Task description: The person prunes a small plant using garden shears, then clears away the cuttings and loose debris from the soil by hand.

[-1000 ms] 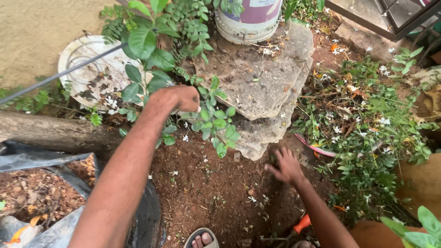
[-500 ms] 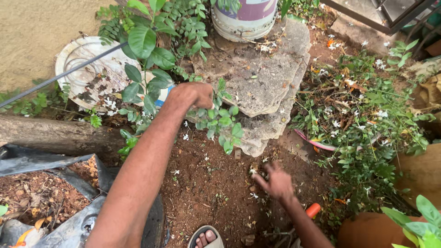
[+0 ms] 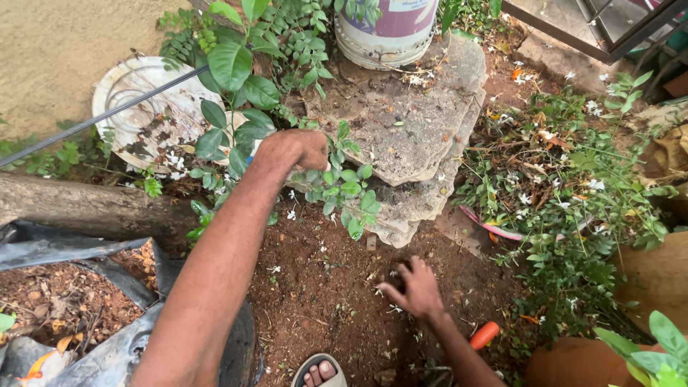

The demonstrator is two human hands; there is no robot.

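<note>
Near the middle of the frame, the left hand [image 3: 294,149] is closed in a fist among the stems of a small leafy green plant [image 3: 342,192], gripping it just beside the edge of a stack of flat grey stone slabs [image 3: 408,129]. Whether anything else sits in that fist cannot be told, since leaves cover the fingers. Lower and to the right of centre, the right hand [image 3: 412,288] rests on the bare reddish-brown soil [image 3: 315,287], fingers spread and pressed into the dirt, holding nothing that shows. The two hands are well apart.

At the top centre, a white and purple plastic bucket [image 3: 387,29] stands on the slabs. Upper left lies a round, dirty white plastic lid [image 3: 140,107], crossed by a thin dark rod [image 3: 93,120], with a broad-leaved green shrub [image 3: 233,79] rising beside it. A weathered grey log [image 3: 86,208] runs along the left edge, and below it a black plastic sheet [image 3: 64,247] holds dry soil and leaves. Small white fallen flowers [image 3: 290,213] dot the ground. An orange tool handle [image 3: 485,335] lies near the right forearm at the bottom, and the toes of a foot in a grey sandal [image 3: 317,371] show at the bottom centre.
</note>
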